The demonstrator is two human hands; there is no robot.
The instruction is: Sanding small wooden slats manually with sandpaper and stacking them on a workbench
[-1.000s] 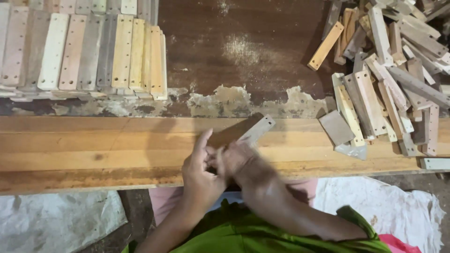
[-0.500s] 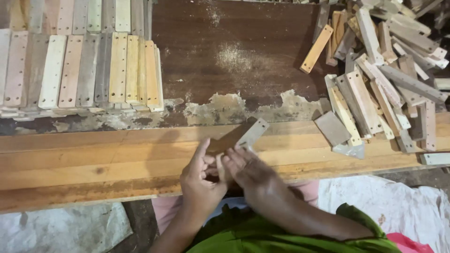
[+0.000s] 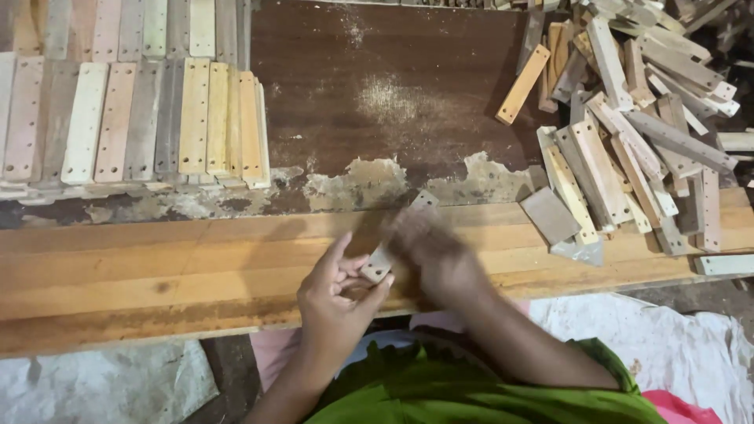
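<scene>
My left hand [image 3: 339,292] grips the near end of a small flat wooden strip [image 3: 379,264] over the light wooden plank [image 3: 157,267] at the bench's front edge. The strip slants up and to the right, and its far tip shows near the peeling patch. My right hand [image 3: 430,250] lies over the strip's middle and is blurred with motion, so its grip is unclear.
Neat rows of drilled wooden strips [image 3: 133,118] are stacked at the back left. A loose heap of similar strips [image 3: 636,133] covers the right side. A grey square piece [image 3: 550,213] lies by the heap. Dark worn bench top [image 3: 393,94] lies between. White cloth [image 3: 652,338] is below.
The right hand has slid up along the strip and now blurs over it. The left hand has kept its hold on the near end. The view has shifted slightly.
</scene>
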